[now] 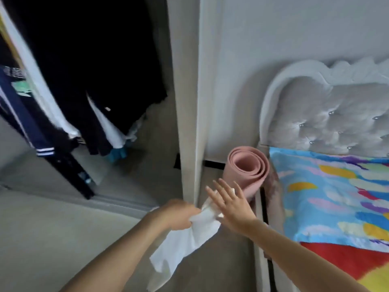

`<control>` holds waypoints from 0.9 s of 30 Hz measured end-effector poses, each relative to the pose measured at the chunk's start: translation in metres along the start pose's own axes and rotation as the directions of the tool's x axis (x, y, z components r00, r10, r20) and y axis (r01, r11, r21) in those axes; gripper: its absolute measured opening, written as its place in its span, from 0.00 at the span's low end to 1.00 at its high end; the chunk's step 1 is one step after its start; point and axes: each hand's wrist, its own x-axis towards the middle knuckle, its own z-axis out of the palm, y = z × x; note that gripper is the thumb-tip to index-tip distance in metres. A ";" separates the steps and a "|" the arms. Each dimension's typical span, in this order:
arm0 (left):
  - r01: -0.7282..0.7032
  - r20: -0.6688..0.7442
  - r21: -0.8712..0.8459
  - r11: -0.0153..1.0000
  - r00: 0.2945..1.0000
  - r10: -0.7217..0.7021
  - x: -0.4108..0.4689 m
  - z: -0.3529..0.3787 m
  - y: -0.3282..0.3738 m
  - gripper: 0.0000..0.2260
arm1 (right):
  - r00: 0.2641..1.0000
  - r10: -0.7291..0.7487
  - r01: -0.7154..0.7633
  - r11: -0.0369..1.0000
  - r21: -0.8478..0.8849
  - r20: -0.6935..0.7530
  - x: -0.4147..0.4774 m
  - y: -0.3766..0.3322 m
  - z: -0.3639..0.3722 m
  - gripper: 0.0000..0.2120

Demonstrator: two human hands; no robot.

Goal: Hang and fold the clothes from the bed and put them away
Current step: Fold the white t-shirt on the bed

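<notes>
Fingers of the left hand (pixel 179 213) are curled tight round a bunched fold of a white garment (pixel 185 243), the knuckles facing up. From that grasp the garment hangs down and toward the person in a loose, blurred sheet, clear of the floor (pixel 42 239). Its upper end runs to the right, behind the right hand (pixel 233 207). That hand is spread flat, its fingers (pixel 212 194) straight and fanned apart, gripping nothing. A strip of white shows between them, so the cloth lies under the palm, but the blur hides whether palm and cloth touch. The two hands are just beside each other, joined only by the garment.

Just beyond the right fingertips a pink rolled mat (pixel 246 167) stands on end, its coiled top facing the camera. To the right of the mat and the right forearm lies the bed, under a bright cover (pixel 336 197) of blue, yellow and red. Its grey tufted headboard (pixel 328 114) rises behind, against the wall. Directly above the left hand runs a white upright panel (pixel 189 102), the edge of an open wardrobe. Farther left of the fingers, inside that dark opening, hang black clothes (pixel 94 81) and pale ones. At the far left hangs a navy garment with white stripes (pixel 31 127).
</notes>
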 end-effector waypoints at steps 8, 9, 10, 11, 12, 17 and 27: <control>0.257 -0.155 0.024 0.966 0.956 -0.250 -0.142 0.004 -0.162 0.08 | 0.965 -0.215 0.171 0.952 0.255 0.153 0.142 -0.139 -0.033 0.21; 0.304 -0.167 0.033 0.952 0.941 -0.295 -0.150 0.009 -0.177 0.09 | 0.969 -0.197 0.155 0.954 0.257 0.149 0.150 -0.150 -0.034 0.18; 0.337 -0.216 0.045 0.940 0.922 -0.320 -0.159 0.013 -0.190 0.10 | 0.973 -0.184 0.147 0.960 0.240 0.139 0.160 -0.160 -0.035 0.17; 0.350 -0.309 0.063 0.935 0.897 -0.315 -0.168 0.019 -0.204 0.13 | 0.974 -0.174 0.143 0.969 0.203 0.144 0.171 -0.168 -0.036 0.18; 0.356 -0.356 0.105 0.929 0.885 -0.299 -0.172 0.023 -0.211 0.16 | 0.976 -0.167 0.144 0.977 0.157 0.143 0.179 -0.171 -0.035 0.18; 0.347 -0.417 0.141 0.927 0.870 -0.262 -0.151 0.052 -0.238 0.25 | 0.979 -0.201 0.199 0.979 0.053 0.034 0.203 -0.176 -0.038 0.24; 0.240 -0.153 0.140 0.961 0.964 -0.218 -0.017 0.065 -0.312 0.22 | 0.945 0.060 -0.112 0.983 0.147 0.323 0.279 -0.131 0.062 0.23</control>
